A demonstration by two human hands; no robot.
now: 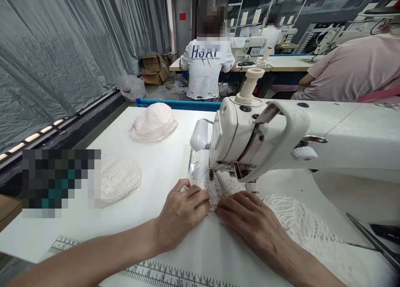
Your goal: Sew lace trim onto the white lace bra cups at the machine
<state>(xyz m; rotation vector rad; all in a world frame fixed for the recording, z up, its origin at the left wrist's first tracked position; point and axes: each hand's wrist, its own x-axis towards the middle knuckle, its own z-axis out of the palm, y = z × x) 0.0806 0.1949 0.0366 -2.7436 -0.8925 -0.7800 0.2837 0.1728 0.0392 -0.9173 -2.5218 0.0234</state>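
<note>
White lace fabric (201, 176) lies under the needle area of a white sewing machine (231, 132). Just in front of the needle, my left hand (184, 210) has its fingers curled and pinched on the lace. My right hand (246, 216) lies on the lace from the other side, fingers together and pressing it down, its fingertips close to those of the left. More openwork lace (300, 214) spreads over the table to the right of my right hand. Whether both hands touch one single piece is hard to see.
A pale fabric cap (154, 122) and a folded lace piece (120, 180) sit on the left of the white table (168, 157). Scissors (371, 237) lie at the right edge. Printed ruler markings (175, 274) run along the front. Other people sit at machines beyond.
</note>
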